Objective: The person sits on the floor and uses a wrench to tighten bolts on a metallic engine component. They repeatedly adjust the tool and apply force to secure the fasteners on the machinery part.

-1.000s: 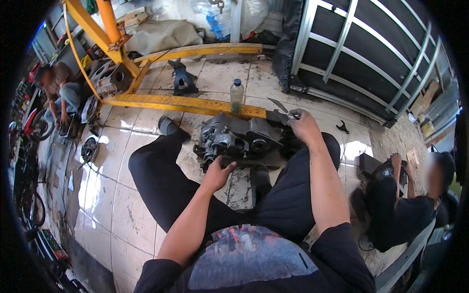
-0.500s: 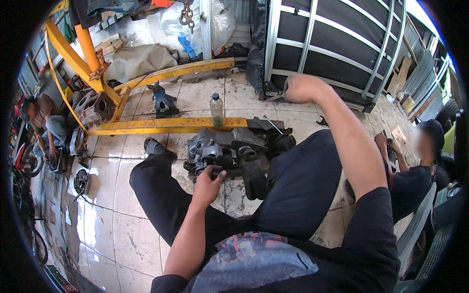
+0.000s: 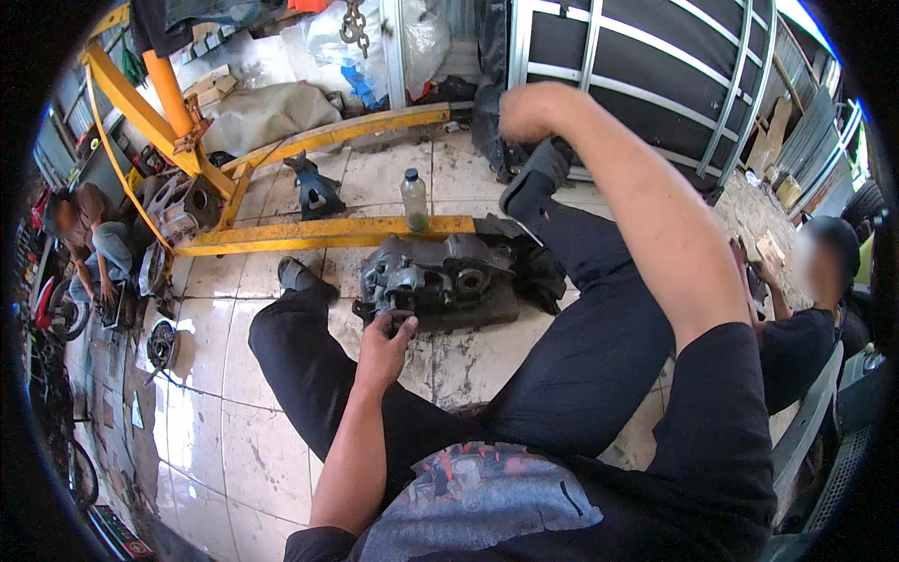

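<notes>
A grey, dirty metal gear casing (image 3: 440,281) lies on the tiled floor between my legs, with a round bore on its near side. My left hand (image 3: 386,345) is at its near left edge, fingers curled against the metal and thumb raised; what they hold is hidden. My right hand (image 3: 532,112) is raised beyond the casing, in front of the black rack. It is closed and slightly blurred, and its contents cannot be made out. Below it, my right foot in a dark sandal (image 3: 536,180) is lifted past the casing's right end.
Behind the casing runs a yellow hoist leg (image 3: 318,236), with a clear bottle (image 3: 414,199) beside it and a dark metal stand (image 3: 314,189) farther back. A black rack with silver bars (image 3: 646,75) stands far right. One person crouches at left; another sits at right.
My right foot has moved from in front of the casing to beyond its right end, uncovering the bore. My right hand has moved left and farther away. The left hand has shifted slightly left.
</notes>
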